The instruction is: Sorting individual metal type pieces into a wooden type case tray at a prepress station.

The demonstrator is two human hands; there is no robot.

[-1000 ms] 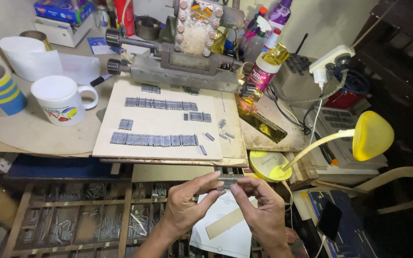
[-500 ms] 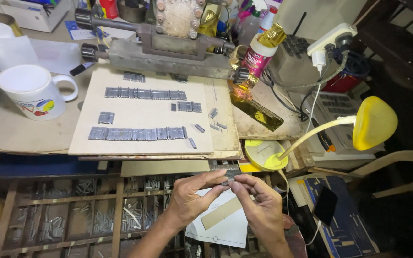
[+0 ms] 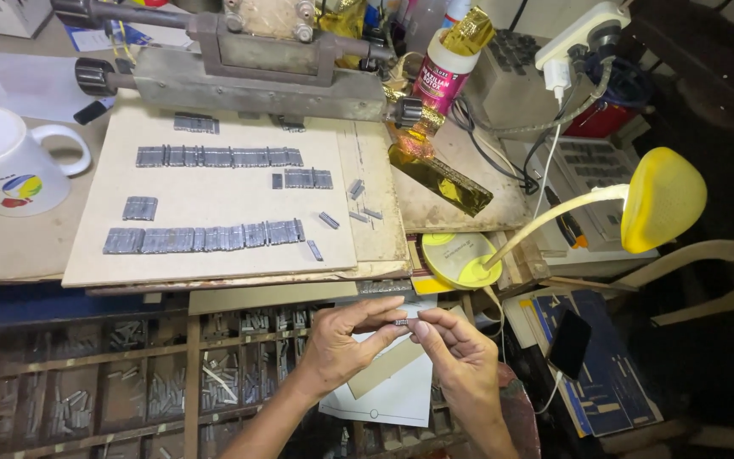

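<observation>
Left hand (image 3: 341, 344) and right hand (image 3: 456, 350) both pinch a small metal type piece (image 3: 401, 322) between fingertips over the compartment tray (image 3: 112, 382), just below the board (image 3: 214, 200) with type rows (image 3: 206, 238).

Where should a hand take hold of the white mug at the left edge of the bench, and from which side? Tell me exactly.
Take the white mug by its handle. It juts out to the right, toward the board of metal type, with an open loop for fingers. Come in from the right and slightly above; the mug stands upright and open on the bench, so a level lift suits it.
</observation>
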